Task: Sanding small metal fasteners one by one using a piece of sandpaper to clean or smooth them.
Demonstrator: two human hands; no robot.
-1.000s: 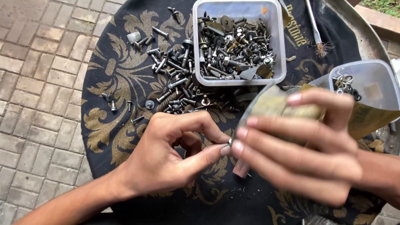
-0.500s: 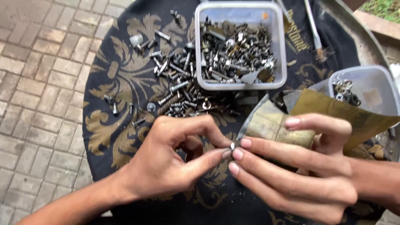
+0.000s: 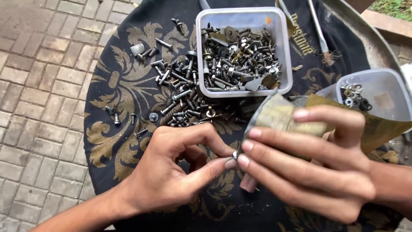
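Note:
My left hand (image 3: 176,172) pinches a tiny metal part (image 3: 234,154), its thumb and forefinger meeting the fingertips of my right hand (image 3: 300,167). My right hand holds a folded sheet of worn sandpaper (image 3: 292,118), greyish on one face and tan on the other, wrapped over its fingers. Both hands hover above a black cloth with gold ornament (image 3: 116,107). A pile of loose screws and bolts (image 3: 180,90) lies on the cloth just beyond my left hand.
A square clear plastic tub (image 3: 243,19) full of mixed screws and nuts stands at the top middle. A second clear tub (image 3: 382,92) with several washers sits at the right. A thin brush (image 3: 319,36) lies beside it. Grey paving bricks (image 3: 38,86) stretch left.
The view has shifted slightly. My right hand has lowered and turned, its fingertips now meeting my left thumb and forefinger around the small metal part; the sandpaper stays in it.

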